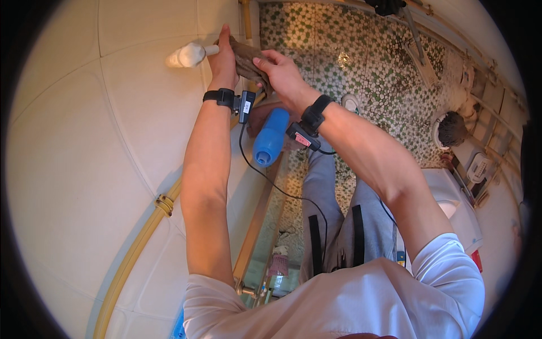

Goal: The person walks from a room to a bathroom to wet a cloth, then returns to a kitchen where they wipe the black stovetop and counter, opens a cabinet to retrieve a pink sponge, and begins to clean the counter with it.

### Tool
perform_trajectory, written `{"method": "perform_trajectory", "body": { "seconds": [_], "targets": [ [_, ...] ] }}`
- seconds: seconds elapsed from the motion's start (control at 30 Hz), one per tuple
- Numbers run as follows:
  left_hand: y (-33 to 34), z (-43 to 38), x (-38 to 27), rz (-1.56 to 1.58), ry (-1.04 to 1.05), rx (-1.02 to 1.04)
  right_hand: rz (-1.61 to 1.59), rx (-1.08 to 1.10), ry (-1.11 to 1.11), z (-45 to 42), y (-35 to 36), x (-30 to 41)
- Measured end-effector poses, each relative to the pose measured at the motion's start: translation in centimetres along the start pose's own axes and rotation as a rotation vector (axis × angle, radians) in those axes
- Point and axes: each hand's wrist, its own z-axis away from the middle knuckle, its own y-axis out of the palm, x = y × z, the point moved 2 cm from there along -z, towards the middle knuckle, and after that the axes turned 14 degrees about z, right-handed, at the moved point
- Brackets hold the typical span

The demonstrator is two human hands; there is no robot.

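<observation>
A brown cloth (pixel 250 63) hangs bunched between my two hands near the tiled wall. My left hand (pixel 224 61) is upright against the cloth's left end, its thumb raised; its fingers are largely hidden. With thumb and fingers, my right hand (pixel 281 72) grips the cloth's right side. Just left of my left hand, a white faceted knob-like fitting (pixel 191 55) with a short stem sticks out from the wall. Below the hands is a blue plastic bottle (pixel 271 137), tilted, with a pinkish cloth (pixel 260 116) behind it.
A yellow pipe (pixel 139 250) runs along the tiled wall (pixel 139 106) at left. A glass shelf with a wooden-coloured rail (pixel 258 220) lies below the bottle. Pebble-patterned floor (pixel 334 46) spreads beyond. At right are a white appliance or fixture (pixel 465 212) and a dark mop-like head (pixel 452 129).
</observation>
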Motion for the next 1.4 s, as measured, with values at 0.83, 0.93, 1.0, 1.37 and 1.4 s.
{"method": "perform_trajectory", "body": {
  "seconds": [0.83, 0.93, 1.0, 1.37, 1.4],
  "targets": [
    [-10.7, -1.0, 1.8, 0.279, -0.220, 0.706, 1.080, -0.139, -0.152, -3.8, -2.0, -0.6],
    [-11.1, -3.3, 1.8, 0.227, -0.143, 0.557, 1.069, -0.186, -0.420, -8.0, -3.1, -0.4],
    [-10.6, -3.6, 1.9, 0.249, -0.136, 0.506, 0.979, -0.197, -0.425, -8.5, -3.2, -0.4],
    [-10.4, -2.1, 1.3, -0.727, 0.244, 0.222, 0.299, -0.092, -0.296, -5.0, 4.5, -1.6],
    [-10.1, -2.2, 1.0, -0.999, 0.333, 0.176, 0.295, -0.090, -0.287, -4.7, 5.3, -1.9]
  ]
}}
